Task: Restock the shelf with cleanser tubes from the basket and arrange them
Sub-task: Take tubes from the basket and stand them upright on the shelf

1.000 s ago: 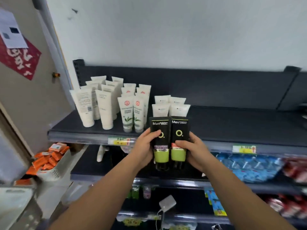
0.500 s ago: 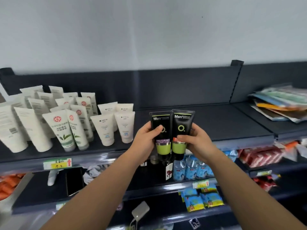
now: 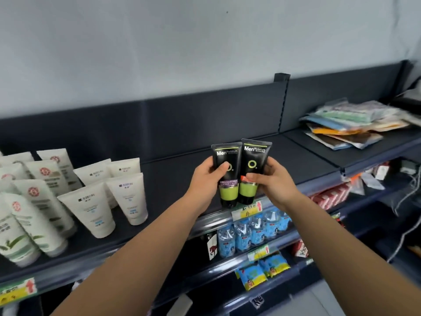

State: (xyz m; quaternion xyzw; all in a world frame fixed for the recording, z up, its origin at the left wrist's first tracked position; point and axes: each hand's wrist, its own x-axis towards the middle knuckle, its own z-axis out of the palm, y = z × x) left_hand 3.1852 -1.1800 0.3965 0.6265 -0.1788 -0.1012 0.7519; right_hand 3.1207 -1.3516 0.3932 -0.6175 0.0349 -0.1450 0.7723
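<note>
Above the dark metal shelf (image 3: 177, 179), our left hand (image 3: 205, 181) and right hand (image 3: 273, 181) each grip one of two black-and-green plastic cleanser tubes (image 3: 227, 156); we should stand both cap-down, labels forward, beside the white plastic tubes (image 3: 128, 195).

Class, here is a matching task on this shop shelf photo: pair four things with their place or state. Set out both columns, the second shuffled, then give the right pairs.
Things
1. black Mentholatum tubes
2. white cleanser tubes
3. stack of flat packets
4. blue pouches

Places or states
A. lying on the right-hand shelf section
B. held upright, one in the left hand, one in the right hand
C. one level down, beneath the hands
D. standing cap-down at the left of the top shelf

Pairs: 1-B, 2-D, 3-A, 4-C
</note>
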